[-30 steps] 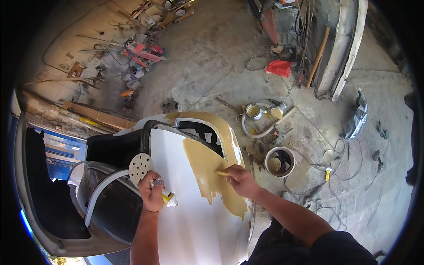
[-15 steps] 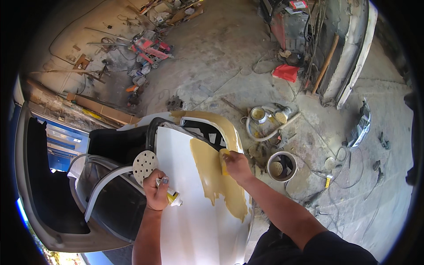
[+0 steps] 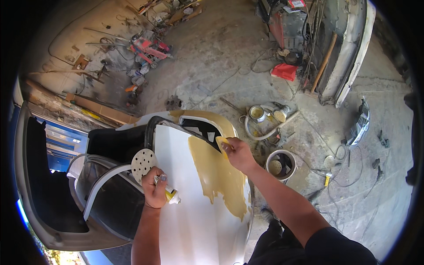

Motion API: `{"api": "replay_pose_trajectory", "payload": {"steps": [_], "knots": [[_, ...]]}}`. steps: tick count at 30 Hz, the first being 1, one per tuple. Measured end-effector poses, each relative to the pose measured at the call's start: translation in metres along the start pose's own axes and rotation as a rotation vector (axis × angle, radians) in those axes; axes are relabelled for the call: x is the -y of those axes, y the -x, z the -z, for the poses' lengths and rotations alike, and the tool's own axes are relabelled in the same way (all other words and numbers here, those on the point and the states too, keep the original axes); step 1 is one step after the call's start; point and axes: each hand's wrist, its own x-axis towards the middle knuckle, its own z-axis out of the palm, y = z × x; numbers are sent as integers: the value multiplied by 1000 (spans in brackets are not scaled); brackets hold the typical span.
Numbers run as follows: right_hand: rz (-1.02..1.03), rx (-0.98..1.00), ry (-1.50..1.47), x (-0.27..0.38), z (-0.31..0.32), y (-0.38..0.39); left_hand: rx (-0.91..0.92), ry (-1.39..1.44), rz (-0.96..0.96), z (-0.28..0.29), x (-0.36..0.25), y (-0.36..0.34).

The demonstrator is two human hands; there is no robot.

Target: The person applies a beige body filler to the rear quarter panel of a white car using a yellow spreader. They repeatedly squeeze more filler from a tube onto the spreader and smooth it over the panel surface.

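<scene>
Near tan filler (image 3: 215, 172), a spreader (image 3: 221, 142) is held by the right hand (image 3: 238, 154); left of the filler, a tube (image 3: 171, 194) by the left hand (image 3: 154, 190).

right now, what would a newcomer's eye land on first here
The tan coating on the white car panel, mid-view, stands out most. At its upper edge, the right hand holds a yellow spreader. To the left, the left hand grips a white-and-yellow tube, a holed disc just beyond.

Soft daylight, overexposed lower left, dark curved rim
</scene>
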Motion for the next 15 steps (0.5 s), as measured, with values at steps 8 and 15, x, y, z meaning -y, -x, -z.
{"api": "replay_pose_trajectory", "payload": {"steps": [8,15], "knots": [[415,48,-24,9,-17,44,6,10,-2,-3,-4,-3],[186,134,-144,-18,5,78,30,25,31,-2,-5,-3]]}}
